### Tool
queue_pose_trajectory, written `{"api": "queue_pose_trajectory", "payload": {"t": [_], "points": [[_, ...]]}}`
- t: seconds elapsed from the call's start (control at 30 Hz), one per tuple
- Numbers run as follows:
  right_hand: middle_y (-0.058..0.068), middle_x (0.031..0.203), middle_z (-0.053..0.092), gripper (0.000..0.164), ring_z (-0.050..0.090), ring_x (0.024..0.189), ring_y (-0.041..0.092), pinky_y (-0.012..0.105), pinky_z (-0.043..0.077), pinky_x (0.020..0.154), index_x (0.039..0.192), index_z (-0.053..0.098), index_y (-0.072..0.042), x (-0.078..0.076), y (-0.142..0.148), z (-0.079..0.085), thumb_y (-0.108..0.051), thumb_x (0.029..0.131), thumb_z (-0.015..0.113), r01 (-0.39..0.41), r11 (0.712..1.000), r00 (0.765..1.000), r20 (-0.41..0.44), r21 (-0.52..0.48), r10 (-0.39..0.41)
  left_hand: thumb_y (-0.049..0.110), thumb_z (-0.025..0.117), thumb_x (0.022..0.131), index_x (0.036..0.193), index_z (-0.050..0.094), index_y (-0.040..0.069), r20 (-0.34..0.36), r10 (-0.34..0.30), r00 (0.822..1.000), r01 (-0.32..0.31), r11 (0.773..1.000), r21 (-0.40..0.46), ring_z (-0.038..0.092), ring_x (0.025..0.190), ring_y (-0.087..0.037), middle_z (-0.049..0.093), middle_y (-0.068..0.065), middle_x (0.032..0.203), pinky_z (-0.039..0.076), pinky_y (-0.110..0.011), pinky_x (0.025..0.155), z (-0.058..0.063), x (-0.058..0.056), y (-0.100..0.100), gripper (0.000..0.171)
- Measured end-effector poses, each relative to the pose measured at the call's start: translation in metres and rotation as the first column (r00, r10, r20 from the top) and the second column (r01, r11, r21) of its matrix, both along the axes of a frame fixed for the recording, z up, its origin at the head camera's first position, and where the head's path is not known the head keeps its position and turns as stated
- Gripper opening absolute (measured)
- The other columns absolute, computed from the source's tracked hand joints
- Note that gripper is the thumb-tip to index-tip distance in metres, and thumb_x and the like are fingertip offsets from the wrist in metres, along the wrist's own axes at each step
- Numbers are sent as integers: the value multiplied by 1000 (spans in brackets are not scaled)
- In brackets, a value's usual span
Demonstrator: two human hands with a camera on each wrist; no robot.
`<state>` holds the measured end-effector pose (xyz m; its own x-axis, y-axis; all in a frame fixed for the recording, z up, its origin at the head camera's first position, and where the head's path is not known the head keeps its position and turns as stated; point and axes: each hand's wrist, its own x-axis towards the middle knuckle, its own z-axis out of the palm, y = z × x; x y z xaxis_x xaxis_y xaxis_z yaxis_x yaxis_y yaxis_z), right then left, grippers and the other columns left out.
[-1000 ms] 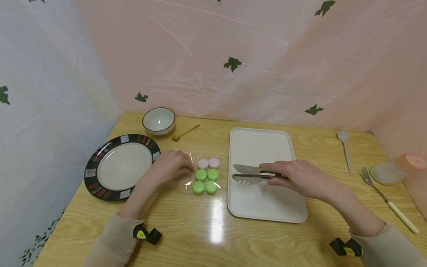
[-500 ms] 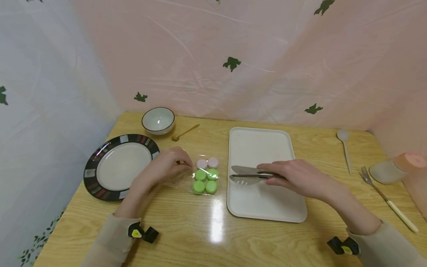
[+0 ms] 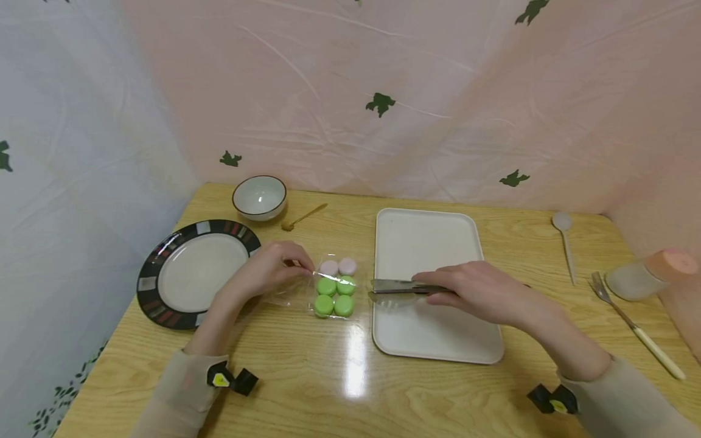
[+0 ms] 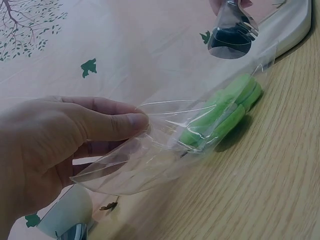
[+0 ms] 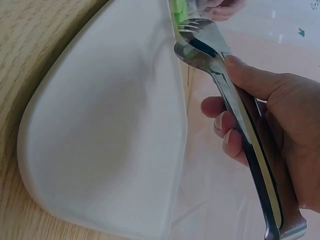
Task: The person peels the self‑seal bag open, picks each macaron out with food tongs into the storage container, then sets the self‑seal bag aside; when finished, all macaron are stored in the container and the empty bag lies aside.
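My left hand (image 3: 274,267) pinches the edge of a clear plastic bag (image 4: 130,170) between thumb and fingers. Inside it sit green macarons (image 3: 344,305) and two pale pink macarons (image 3: 347,266), in rows. My right hand (image 3: 482,289) grips a pair of metal serving tongs (image 5: 245,125). One tong end is slotted like a fork, the other a flat blade, and the two ends lie close together in the head view. The tong tips reach over the left rim of a white rectangular tray (image 3: 427,237), pointing at the macarons.
A dark-rimmed plate (image 3: 205,274) lies left, partly behind the left hand. Behind it stand a bowl (image 3: 260,198) and a small golden spoon (image 3: 306,215). On the right are a grey spoon (image 3: 565,243), a fork (image 3: 635,325) and a jar with an orange lid (image 3: 648,274) on its side.
My left hand has taken hold of the bag's edge and raised it a little; the macarons have shifted slightly left. The tongs have moved left past the tray's rim, their ends closer together.
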<state>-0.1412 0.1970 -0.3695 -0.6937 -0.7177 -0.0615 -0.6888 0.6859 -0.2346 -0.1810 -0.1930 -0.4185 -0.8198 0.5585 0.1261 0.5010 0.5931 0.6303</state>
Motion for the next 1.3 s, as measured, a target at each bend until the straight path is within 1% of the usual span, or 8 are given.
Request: {"api": "queue_pose_trajectory", "payload": {"t": [0.17, 0.3, 0.53, 0.73, 0.93, 1.03, 1.13, 1.3], "points": [[-16, 114, 67, 40, 66, 95, 4, 31, 53, 78, 128, 57, -31, -2, -5, 1, -49, 92, 51, -15, 1000, 1000, -3, 13, 15, 19, 73, 82, 85, 74, 19, -29, 5, 1000, -4, 1000, 14, 63, 82, -4, 70, 13, 84, 51, -30, 78, 1, 0, -2, 3], [-15, 113, 68, 38, 67, 96, 6, 32, 53, 80, 127, 58, -29, -2, -11, 3, -43, 93, 55, -23, 1000, 1000, -2, 10, 23, 20, 73, 82, 85, 74, 19, -42, 24, 999, -24, 1000, 7, 63, 81, -3, 69, 15, 83, 51, -30, 77, 1, 0, -4, 3], [-11, 116, 68, 36, 66, 102, 9, 34, 52, 87, 126, 60, -26, -6, -22, 4, -41, 94, 53, -20, 1000, 999, 47, 16, 19, 26, 72, 83, 85, 74, 22, -20, 59, 998, -59, 997, -43, 62, 82, -2, 68, 18, 83, 50, -29, 78, 1, -1, -7, 5], [-9, 112, 69, 34, 67, 93, 6, 31, 53, 81, 125, 61, -24, -11, -26, 4, -37, 95, 54, -33, 999, 994, 100, 4, 32, 28, 72, 83, 84, 74, 23, 13, 71, 997, -70, 995, -68, 63, 82, -3, 68, 17, 83, 51, -30, 76, 2, -1, -9, 5], [-9, 110, 69, 33, 66, 91, 4, 30, 52, 81, 124, 61, -23, -14, -30, 6, -36, 95, 54, -48, 999, 989, 137, -2, 48, 25, 74, 81, 83, 74, 20, 51, 80, 995, -76, 994, -74, 63, 80, -3, 69, 15, 82, 51, -27, 72, 5, -1, -10, 5], [-13, 103, 69, 30, 62, 81, -1, 27, 50, 76, 122, 62, -24, -15, -33, 7, -35, 95, 54, -52, 999, 991, 127, 1, 52, 23, 74, 80, 83, 73, 19, 62, 84, 995, -79, 994, -72, 63, 80, -4, 69, 14, 82, 51, -28, 73, 5, -2, -10, 4], [-15, 93, 67, 26, 55, 70, -2, 25, 47, 71, 118, 62, -25, -17, -34, 8, -34, 94, 55, -40, 999, 993, 110, 10, 38, 23, 75, 80, 81, 73, 19, 70, 87, 994, -81, 994, -74, 63, 80, -4, 69, 14, 82, 51, -28, 73, 5, -2, -11, 4], [-11, 102, 70, 30, 64, 82, 2, 30, 51, 76, 120, 62, -23, -16, -37, 10, -34, 94, 56, -53, 998, 995, 82, 16, 52, 22, 75, 80, 80, 72, 20, 71, 90, 993, -84, 993, -86, 63, 80, -4, 68, 14, 81, 50, -27, 73, 5, -3, -11, 4]]}}
